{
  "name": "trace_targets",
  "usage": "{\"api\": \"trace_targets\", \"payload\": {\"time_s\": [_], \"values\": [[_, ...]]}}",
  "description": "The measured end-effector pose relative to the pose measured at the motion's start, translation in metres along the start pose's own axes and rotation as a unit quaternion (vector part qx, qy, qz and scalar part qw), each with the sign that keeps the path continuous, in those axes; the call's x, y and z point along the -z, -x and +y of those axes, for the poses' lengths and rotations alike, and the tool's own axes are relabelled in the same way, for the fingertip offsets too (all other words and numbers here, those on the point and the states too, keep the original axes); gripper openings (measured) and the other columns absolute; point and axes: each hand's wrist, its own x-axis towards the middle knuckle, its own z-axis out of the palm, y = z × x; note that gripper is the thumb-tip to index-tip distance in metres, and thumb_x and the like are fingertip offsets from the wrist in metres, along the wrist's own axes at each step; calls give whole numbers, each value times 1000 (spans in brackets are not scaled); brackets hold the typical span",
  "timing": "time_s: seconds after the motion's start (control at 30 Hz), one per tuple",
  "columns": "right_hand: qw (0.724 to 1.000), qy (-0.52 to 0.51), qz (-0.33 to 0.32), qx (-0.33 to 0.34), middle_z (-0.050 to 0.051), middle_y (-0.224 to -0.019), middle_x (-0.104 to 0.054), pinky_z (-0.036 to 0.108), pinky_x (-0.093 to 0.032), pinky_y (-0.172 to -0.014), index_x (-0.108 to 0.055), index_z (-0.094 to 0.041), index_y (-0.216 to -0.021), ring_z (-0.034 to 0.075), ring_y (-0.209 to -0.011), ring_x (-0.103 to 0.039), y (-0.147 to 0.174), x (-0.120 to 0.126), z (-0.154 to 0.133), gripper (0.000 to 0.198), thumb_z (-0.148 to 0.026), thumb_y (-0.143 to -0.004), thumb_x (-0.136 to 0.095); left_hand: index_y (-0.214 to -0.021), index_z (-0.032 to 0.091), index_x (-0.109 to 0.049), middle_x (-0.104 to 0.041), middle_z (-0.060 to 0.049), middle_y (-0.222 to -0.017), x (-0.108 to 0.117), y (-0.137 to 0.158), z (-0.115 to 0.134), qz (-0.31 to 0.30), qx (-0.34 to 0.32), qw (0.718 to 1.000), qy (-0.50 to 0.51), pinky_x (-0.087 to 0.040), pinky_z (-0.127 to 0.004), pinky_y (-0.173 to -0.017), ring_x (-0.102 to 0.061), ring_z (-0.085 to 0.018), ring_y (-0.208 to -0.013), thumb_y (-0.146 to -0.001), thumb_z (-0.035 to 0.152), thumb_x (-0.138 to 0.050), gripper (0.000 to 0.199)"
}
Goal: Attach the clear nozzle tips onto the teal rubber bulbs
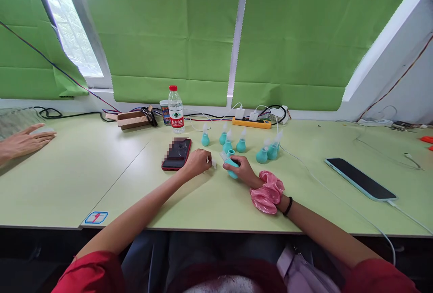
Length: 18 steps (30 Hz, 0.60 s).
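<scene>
My right hand is wrapped round a turquoise squeeze bulb, whose open neck points up and away from me. A clear plastic tip shows beside that neck, close to my thumb and fingers. To the left, my left hand is closed in a pinch; a small whitish piece shows at its fingertips, its shape hard to make out. Just beyond my hands stand several more turquoise bulbs with clear tips on top. A phone with a red edge lies beside my left hand.
Another person's hand rests on the table at far left. Along the back are a cardboard box, a can, a water bottle and an orange power strip. A charging phone and its cable lie right.
</scene>
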Motion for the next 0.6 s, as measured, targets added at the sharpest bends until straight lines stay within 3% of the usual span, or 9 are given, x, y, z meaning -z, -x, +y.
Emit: {"api": "trace_targets", "payload": {"time_s": [0.17, 0.3, 0.43, 0.53, 0.6], "values": [[991, -120, 51, 3, -3, -53, -44, 23, -33, -51, -47, -16, -56, 10, -51, -41, -1, 8, -9, 20, -32, -65, -53, -72, 18, -58, -60, -1, -63, -2, -1, -3, -21, 40, 999, 19, -29, -21, -46, -52, -14, -58, -61, 16, -49, 15], [983, -183, 27, -1, -2, -54, -49, 25, -38, -51, -49, -17, -72, 10, -47, -45, -1, 12, -15, 16, -33, -71, -45, -80, 18, -55, -58, 0, -59, -3, -1, -2, 22, 29, 998, 50, -27, -20, -46, -51, -13, -56, -68, 18, -45, 16], [997, -70, -23, -1, -2, -58, -50, 24, -37, -49, -50, -17, -72, 10, -49, -45, 4, 6, -15, 16, -33, -71, -47, -74, 15, -52, -52, 1, -53, 7, 3, 6, 62, -11, 988, 144, -29, -21, -49, -46, -10, -50, -81, 32, -33, 27], [995, 62, -56, 54, -2, -62, -51, 22, -35, -54, -53, -16, -71, 10, -56, -45, 11, 0, -17, 13, -29, -71, -50, -58, 14, -47, -48, 1, -50, 14, 8, 15, -3, -60, 965, 256, -30, -20, -50, -44, -8, -49, -83, 41, -25, 42], [988, 97, -83, 88, -1, -66, -54, 22, -35, -56, -55, -17, -77, 10, -58, -45, 14, -3, -20, 14, -28, -72, -49, -52, 14, -42, -43, 2, -46, 14, 10, 20, -63, -75, 944, 316, -29, -19, -48, -40, -7, -46, -82, 45, -26, 46]]}}
